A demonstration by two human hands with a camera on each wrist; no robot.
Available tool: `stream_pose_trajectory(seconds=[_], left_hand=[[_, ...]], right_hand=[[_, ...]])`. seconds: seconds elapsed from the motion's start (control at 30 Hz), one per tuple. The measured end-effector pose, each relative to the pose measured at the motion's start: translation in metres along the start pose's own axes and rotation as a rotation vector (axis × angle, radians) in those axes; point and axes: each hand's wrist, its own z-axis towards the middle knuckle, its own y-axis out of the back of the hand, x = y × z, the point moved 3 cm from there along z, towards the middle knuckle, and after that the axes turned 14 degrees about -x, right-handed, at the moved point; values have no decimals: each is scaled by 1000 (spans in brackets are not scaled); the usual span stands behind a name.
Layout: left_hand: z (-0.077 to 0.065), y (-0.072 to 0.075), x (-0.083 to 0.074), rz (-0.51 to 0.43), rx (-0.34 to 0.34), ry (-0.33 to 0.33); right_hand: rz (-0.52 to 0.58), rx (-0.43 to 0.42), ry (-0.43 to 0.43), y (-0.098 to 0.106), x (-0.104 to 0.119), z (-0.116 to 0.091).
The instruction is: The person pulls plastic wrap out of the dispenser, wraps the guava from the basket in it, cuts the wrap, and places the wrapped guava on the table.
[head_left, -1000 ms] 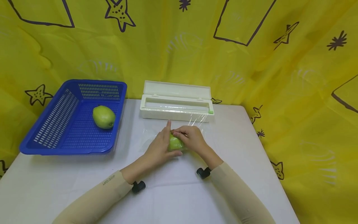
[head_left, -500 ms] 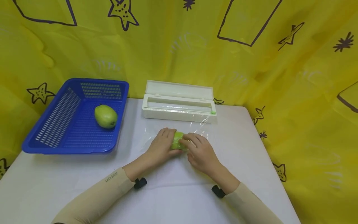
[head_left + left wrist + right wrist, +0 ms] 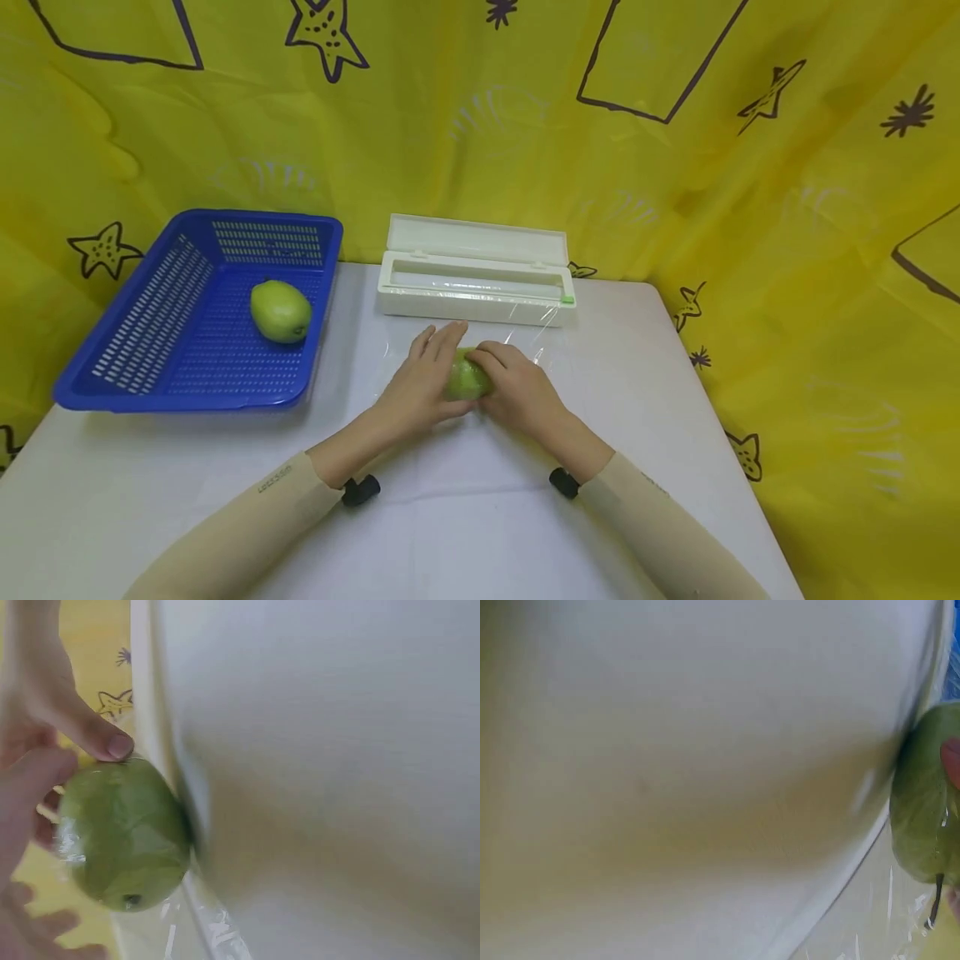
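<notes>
A green pear (image 3: 468,379), with clear cling film (image 3: 71,844) shining on its skin, lies on the table between both hands. My left hand (image 3: 416,387) is at its left side, thumb near the fruit and fingers fairly straight and spread off it. From the right, my right hand (image 3: 521,392) grips the pear, its thumb pressing the fruit's end in the left wrist view. A dark stem (image 3: 934,900) shows in the right wrist view. Film stretches back toward a white cling film dispenser (image 3: 476,308), whose lid stands up.
A blue plastic basket (image 3: 187,400) stands at the left with a second green pear (image 3: 281,312) inside. The white-covered table (image 3: 480,533) ends at the back against a yellow patterned curtain (image 3: 480,125). A green slider (image 3: 567,299) sits at the dispenser's right end.
My right hand, which pinched the film at the pear's top and then drew back right, has come in to grip the pear. My left fingers have lifted and spread.
</notes>
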Motion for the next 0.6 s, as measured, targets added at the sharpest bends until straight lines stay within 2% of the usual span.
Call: stream_pose_trajectory(seconds=[0.1,0.17,0.23,0.3,0.43,0.6], left_hand=[[-11,19,-13,-8,-142,-113],[-22,26,-23,5,-183,-198],[-33,25,-29,43,-164,-267],[-40,20,-30,95,-95,-285],[-43,11,-24,193,9,-255],[-40,6,-19,192,25,-227]], right_hand=[[31,68,-41,0,-5,5],[41,98,-58,0,-9,7],[41,109,-64,-1,-12,8],[31,117,-61,-1,-13,8],[27,131,-49,-1,-14,8],[28,134,-35,-4,-12,7]])
